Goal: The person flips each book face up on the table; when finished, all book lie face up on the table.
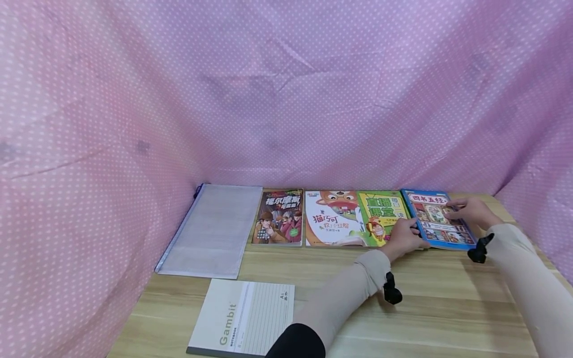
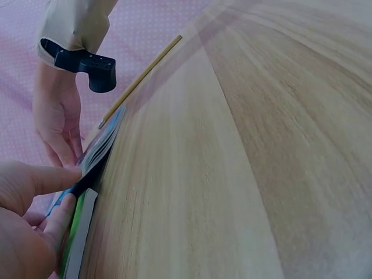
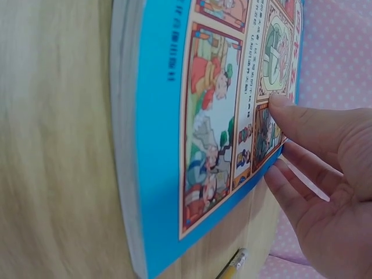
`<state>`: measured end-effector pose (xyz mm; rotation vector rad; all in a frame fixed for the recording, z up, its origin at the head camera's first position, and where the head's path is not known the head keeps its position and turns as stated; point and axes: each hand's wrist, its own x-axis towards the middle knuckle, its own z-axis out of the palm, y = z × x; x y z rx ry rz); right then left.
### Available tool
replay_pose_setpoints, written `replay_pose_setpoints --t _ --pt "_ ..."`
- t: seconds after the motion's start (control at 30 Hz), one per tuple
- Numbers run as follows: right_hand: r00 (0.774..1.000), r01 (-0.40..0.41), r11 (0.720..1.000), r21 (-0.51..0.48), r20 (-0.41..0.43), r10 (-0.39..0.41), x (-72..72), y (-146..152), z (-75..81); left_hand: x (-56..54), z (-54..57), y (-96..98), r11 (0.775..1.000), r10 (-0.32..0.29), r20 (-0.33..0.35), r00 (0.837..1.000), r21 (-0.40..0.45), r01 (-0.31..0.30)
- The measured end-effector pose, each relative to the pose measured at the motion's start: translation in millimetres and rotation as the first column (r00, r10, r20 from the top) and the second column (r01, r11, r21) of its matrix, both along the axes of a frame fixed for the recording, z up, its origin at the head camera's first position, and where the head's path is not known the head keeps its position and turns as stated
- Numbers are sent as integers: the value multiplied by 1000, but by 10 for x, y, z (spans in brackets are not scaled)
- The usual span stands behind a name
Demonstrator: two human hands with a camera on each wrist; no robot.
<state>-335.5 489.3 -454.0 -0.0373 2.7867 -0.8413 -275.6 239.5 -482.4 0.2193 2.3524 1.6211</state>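
Note:
A blue-bordered comic-style book [image 1: 436, 226] lies slanted at the right end of a row, its left side raised at the edge of the green book [image 1: 373, 209]. My left hand [image 1: 405, 237] holds its lower left corner; in the left wrist view the thumb [image 2: 55, 177] meets the page edges, with a dark gap under the book. From the other side my right hand [image 1: 474, 213] pinches the right edge, thumb on the cover and the other fingers along the side, as the right wrist view shows. Those fingertips are partly hidden beneath the book.
Left of the green book lie a white picture book [image 1: 333, 228], a dark detective book [image 1: 278, 219] and a pale zip pouch [image 1: 208, 228]. A Gambit notebook [image 1: 243, 318] is nearer the front. A pencil [image 2: 142, 81] rests right of the blue book. Pink dotted cloth [image 1: 286, 99] hangs behind.

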Motion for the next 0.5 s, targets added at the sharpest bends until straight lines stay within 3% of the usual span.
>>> replay_pose_setpoints --t 0.17,0.5 --pt "1000 11 1000 7 -19 -11 3 15 -6 -3 6 -24 1000 -28 -12 1000 14 28" --pt "1000 9 1000 1 -7 -9 7 22 -11 20 -6 -31 999 -14 -11 1000 47 15"
